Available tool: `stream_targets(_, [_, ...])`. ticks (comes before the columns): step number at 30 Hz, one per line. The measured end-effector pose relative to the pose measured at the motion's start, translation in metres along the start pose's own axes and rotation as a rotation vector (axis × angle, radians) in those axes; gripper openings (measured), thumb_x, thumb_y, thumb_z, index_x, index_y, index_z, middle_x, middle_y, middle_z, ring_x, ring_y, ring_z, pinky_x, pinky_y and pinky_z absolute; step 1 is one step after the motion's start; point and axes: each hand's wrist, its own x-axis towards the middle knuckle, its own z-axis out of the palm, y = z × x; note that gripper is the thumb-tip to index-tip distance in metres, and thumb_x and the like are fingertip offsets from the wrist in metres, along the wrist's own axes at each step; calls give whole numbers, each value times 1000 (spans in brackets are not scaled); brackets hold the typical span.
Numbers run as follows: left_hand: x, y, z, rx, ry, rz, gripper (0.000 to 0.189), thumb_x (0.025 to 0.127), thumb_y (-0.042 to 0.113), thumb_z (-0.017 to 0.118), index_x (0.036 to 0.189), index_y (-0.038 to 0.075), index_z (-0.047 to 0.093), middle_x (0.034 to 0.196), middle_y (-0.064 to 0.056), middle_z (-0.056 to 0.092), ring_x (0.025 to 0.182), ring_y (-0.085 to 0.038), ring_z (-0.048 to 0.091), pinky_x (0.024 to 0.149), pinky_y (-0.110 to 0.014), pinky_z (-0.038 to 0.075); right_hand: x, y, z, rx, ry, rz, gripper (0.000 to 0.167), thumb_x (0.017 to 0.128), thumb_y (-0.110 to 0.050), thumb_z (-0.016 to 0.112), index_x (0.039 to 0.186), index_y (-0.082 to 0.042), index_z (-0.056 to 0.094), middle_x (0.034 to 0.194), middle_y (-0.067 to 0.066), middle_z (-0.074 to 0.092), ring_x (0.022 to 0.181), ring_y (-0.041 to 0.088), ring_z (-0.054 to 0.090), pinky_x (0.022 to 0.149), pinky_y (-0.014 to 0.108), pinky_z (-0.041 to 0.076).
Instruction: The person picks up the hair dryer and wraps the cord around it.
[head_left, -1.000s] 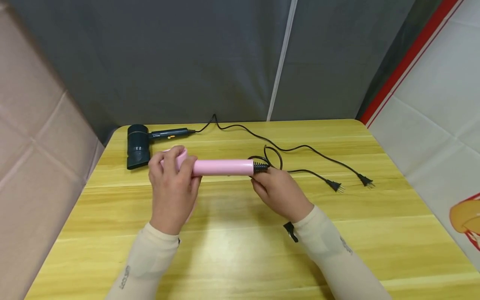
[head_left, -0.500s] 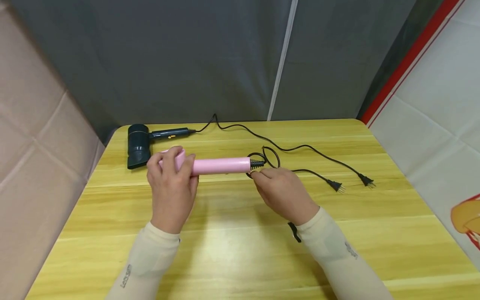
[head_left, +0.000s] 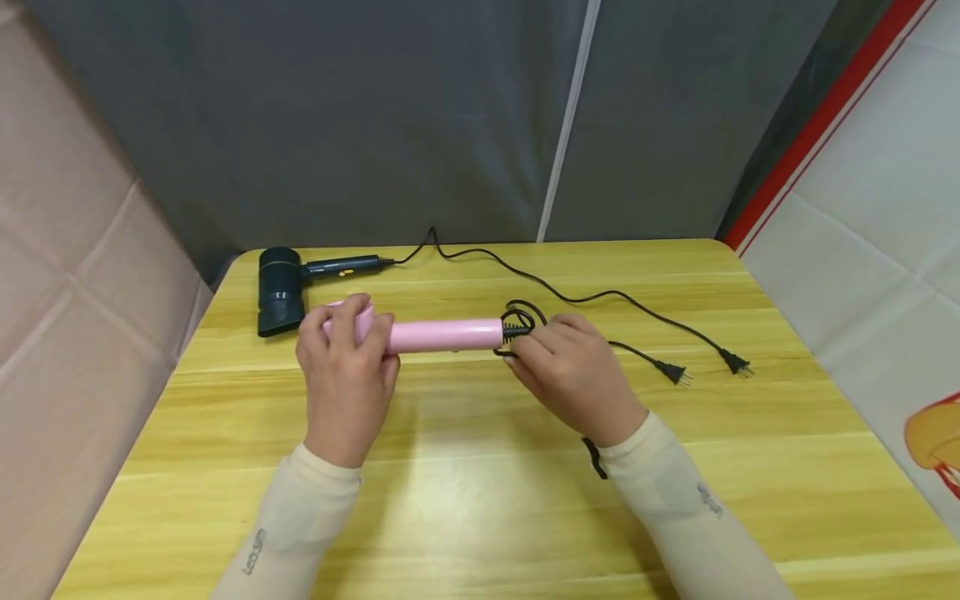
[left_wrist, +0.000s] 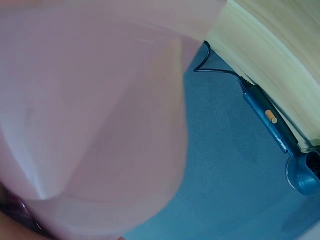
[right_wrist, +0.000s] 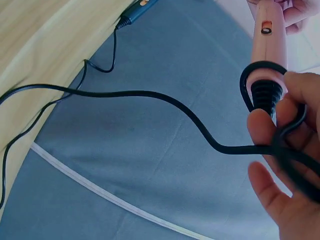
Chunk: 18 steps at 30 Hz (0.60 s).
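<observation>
A pink hair dryer is held above the table, its handle pointing right. My left hand grips it by the head, fingers curled over the top. In the left wrist view the pink body fills most of the picture. At the handle's end, my right hand pinches the black cord beside the ribbed sleeve. The right wrist view shows a cord loop round the handle's end and more cord crossing the fingers. An orange switch sits on the handle.
A dark blue hair dryer lies at the back left of the wooden table. Its cord runs right to a plug. The pink dryer's plug lies near it. A grey curtain hangs behind the table.
My right hand has shifted slightly right and up, turning the cord near the handle's end. The cord loops there have grown smaller and tighter. My left hand keeps its grip, nearly still.
</observation>
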Motion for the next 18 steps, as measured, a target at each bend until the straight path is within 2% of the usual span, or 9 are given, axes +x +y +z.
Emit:
stream_targets(3, [-1,0,1,10,-1,8,36,73,-3,83,107,2,73,128,-20,52,117,-45,37,93,-61,32,-1,3,-1,-30,8,-7,23,84,-19,80,81,-7,60,69,3,65,60,20,59,93,47,49])
stream_targets(7, [-1,0,0,13,0,17,36,72,-3,83,106,2,73,128,-19,53,116,-44,38,94,-61,31,-1,7,-1,-55,32,-25,28,89,-25,75,77,-8,56,64,3,64,57,19,57,99,51,43])
stream_targets(15, [1,2,-1,15,-17,25,37,72,-2,85,107,2,73,129,-20,54,118,-44,38,95,-61,31,2,10,2,-29,56,-122,18,92,-18,71,86,-7,57,75,3,63,66,20,57,88,49,47])
stream_targets(18, [0,2,-1,18,-14,31,37,72,-1,85,107,2,73,128,-20,54,117,-45,39,95,-61,32,2,10,5,2,44,-151,10,96,-11,62,89,-7,57,77,3,61,66,20,58,81,44,49])
